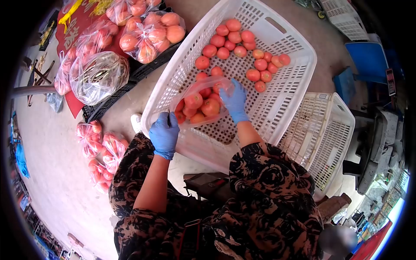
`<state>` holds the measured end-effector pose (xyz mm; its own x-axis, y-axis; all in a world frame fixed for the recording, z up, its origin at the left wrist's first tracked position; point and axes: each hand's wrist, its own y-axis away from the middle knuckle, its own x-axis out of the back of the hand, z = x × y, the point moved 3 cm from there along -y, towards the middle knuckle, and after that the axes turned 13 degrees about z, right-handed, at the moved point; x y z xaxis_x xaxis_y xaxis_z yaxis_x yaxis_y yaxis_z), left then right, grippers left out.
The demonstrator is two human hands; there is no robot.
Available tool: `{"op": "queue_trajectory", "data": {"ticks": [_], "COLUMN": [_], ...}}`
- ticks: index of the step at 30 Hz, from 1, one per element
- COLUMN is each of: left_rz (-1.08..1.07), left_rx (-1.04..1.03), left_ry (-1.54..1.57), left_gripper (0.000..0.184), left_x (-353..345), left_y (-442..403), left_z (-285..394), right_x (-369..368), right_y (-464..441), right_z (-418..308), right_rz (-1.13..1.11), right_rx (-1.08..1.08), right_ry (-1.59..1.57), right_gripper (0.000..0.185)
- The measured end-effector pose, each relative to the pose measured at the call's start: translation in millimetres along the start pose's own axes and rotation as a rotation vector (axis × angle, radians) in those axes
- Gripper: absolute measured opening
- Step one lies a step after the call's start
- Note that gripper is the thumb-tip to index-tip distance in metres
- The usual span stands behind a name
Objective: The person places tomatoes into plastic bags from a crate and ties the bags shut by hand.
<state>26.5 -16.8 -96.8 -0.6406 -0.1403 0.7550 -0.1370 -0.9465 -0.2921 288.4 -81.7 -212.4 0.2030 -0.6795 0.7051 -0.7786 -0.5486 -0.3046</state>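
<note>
In a blue glove, my left hand (165,133) is closed at the near-left rim of a large white plastic crate (291,40), pinching the edge of a clear plastic bag (203,83). My right hand (235,100), gloved too, has its fingers curled at the bag's right edge, partly hiding it. Inside the bag are several red tomatoes (193,101). The bag's mouth gapes toward me. Loose tomatoes (223,53) lie on the crate's perforated floor beyond the bag, with another cluster (265,65) at the right.
Knotted bags of tomatoes (152,36) stand at upper left on black crates (108,100). More filled bags (104,149) sit on the floor at left. Another white crate (323,134) stands to the right, near a blue chair (367,57) and a scale-like grey machine (379,147).
</note>
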Motion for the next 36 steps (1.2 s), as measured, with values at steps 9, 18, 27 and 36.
{"op": "queue_trajectory", "data": {"ticks": [9, 18, 27, 36], "left_rz": [-0.038, -0.255, -0.579, -0.741], "left_rx": [0.053, 0.429, 0.809, 0.383], "left_ry": [-0.057, 0.512, 1.663, 1.938], "left_gripper": [0.022, 0.027, 0.011, 0.015], "left_x": [0, -23, 85, 309], "left_y": [1, -9, -50, -38], "left_z": [-5, -14, 50, 173], "right_x": [-35, 87, 248, 420], "right_y": [-36, -3, -14, -12], "right_z": [35, 6, -170, -284], "right_rz": [-0.31, -0.648, -0.469, -0.511], "right_rx": [-0.32, -0.435, -0.387, -0.018], "right_ry": [0.294, -0.047, -0.761, -1.28], "right_gripper": [0.03, 0.024, 0.021, 0.037]}}
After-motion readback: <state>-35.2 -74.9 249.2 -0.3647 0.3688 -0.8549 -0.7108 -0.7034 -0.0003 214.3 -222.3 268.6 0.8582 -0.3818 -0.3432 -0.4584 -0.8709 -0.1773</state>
